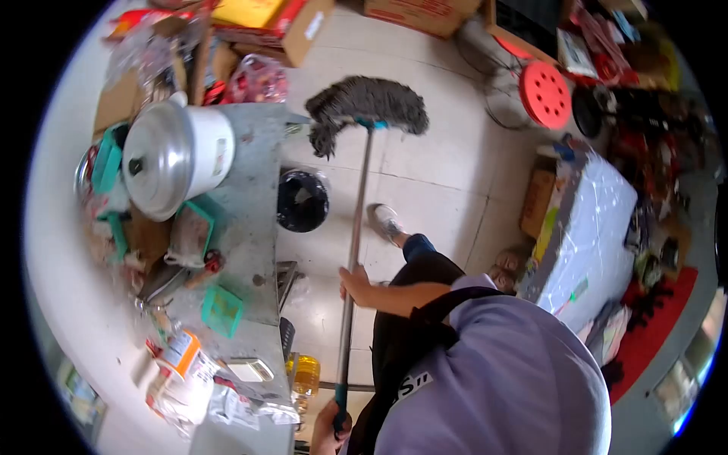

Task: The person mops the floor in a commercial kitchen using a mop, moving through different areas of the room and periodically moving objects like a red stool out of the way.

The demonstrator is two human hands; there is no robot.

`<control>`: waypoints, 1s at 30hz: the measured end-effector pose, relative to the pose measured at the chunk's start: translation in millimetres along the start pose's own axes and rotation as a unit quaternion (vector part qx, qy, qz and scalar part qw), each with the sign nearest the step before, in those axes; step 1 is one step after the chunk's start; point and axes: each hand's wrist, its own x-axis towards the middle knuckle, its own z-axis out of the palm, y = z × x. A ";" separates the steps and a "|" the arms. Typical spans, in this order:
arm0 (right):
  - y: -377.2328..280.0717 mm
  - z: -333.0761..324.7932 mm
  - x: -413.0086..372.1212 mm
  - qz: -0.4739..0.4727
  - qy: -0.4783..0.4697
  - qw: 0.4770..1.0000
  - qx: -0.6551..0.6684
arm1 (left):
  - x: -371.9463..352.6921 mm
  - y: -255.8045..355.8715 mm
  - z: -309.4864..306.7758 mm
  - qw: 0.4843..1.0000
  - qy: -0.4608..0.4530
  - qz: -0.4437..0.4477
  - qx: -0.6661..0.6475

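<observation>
A mop with a grey stringy head (368, 102) stretches away from me, its head spread over the pale tiled floor (432, 144). Partway along the metal pole, the fingers of one hand (355, 287) are wrapped round it; this arm comes from the right side of my body. Nearer the bottom edge, my other hand (327, 428) grips the teal and dark end of the pole. Going by the arms, the upper hand is my right hand and the lower one my left hand. A black-lined bin (302, 200) stands left of the pole.
To the left is a grey table (254, 167) with a large lidded pot (163, 159), green baskets and packets. A red round stool (544, 95) stands at the upper right. A covered table (595, 227) is on the right. Cardboard boxes (417, 15) line the far side.
</observation>
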 end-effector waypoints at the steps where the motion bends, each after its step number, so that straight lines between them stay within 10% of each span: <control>1: -11.7 -0.9 23.9 -0.020 -0.019 0.999 -0.018 | 6.6 19.8 8.6 1.000 -0.014 0.004 -0.001; 11: -303.7 -91.2 119.1 -0.218 0.085 0.959 -0.161 | 117.6 146.9 220.0 0.957 -0.274 -0.013 -0.089; 24: -10.2 -215.9 30.3 -0.203 0.184 0.958 -0.084 | 133.9 -117.9 98.3 0.966 -0.251 0.021 0.066; 30: 155.4 -246.7 -34.1 -0.128 0.243 0.961 -0.028 | 78.0 -236.8 34.7 0.974 -0.100 0.037 0.202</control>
